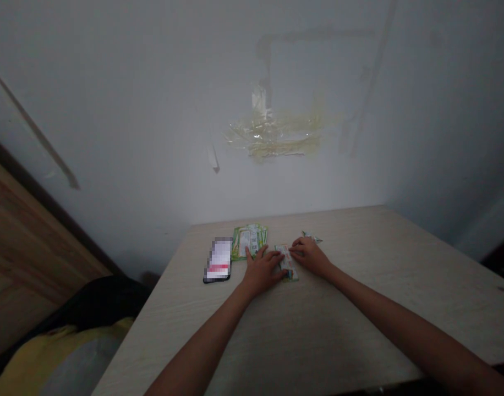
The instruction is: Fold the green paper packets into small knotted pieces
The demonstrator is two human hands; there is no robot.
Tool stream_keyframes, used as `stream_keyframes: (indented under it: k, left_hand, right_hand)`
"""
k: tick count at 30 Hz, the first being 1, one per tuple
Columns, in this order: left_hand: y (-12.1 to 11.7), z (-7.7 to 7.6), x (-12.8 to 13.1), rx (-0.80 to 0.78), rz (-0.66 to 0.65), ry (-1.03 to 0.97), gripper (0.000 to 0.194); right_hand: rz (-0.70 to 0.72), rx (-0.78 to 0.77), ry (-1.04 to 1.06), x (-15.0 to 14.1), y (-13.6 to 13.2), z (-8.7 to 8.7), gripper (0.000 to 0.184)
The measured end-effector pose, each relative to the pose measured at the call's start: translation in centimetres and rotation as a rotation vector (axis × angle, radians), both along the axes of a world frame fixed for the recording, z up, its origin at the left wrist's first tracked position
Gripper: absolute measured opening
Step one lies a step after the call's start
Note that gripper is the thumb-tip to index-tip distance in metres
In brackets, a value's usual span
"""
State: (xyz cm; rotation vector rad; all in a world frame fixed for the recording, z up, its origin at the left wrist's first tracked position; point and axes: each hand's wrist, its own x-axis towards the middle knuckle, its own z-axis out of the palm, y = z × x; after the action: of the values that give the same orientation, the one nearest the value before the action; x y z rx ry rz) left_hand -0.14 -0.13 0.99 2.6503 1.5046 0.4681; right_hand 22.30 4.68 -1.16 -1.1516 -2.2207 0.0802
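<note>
Fingers (278, 256) of my L hand (262, 275) were spread, two tips on a small printed strip (289, 263) flat on the pale table (338, 319); R hand (313, 257) was at its R edge, fingers bent & bunched.
Detail: L wasn't clenched; another L fingertip reached the near edge of the green-and-white printed sheets (247, 242), piled & partly fanned just L of the strip. Couldn't tell if R fingertips pinched the strip or only touched it. The strip lay btwn my hands, w/ reddish print & a darker coloured patch at its near end. Phone (219, 260), screen lit & pixelated, lay L of the sheets; small pointed green-and-white piece (313, 237) sat just beyond R hand, nr. the wall (318, 187).
</note>
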Motion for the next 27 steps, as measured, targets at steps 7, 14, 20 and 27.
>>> stream_keyframes:
  k: [7,14,20,27]
  left_hand:
    - [0.3,-0.3,-0.2,0.035,0.0,0.047,0.049]
    - [0.2,-0.3,-0.1,0.068,0.013,0.091,0.049]
    - [0.2,-0.1,-0.1,0.034,0.015,0.093,0.05]
    - [0.2,0.2,-0.1,0.022,0.02,0.102,0.05]
  right_hand:
    - [0.083,-0.061,0.08,0.8,-2.1,-0.1,0.015]
    - [0.113,-0.071,0.065,1.4,-3.7,-0.5,0.017]
    - [0.082,-0.035,0.004,1.3,-3.0,-0.6,0.021]
    - [0.044,0.01,-0.054,1.0,-1.5,-0.2,0.019]
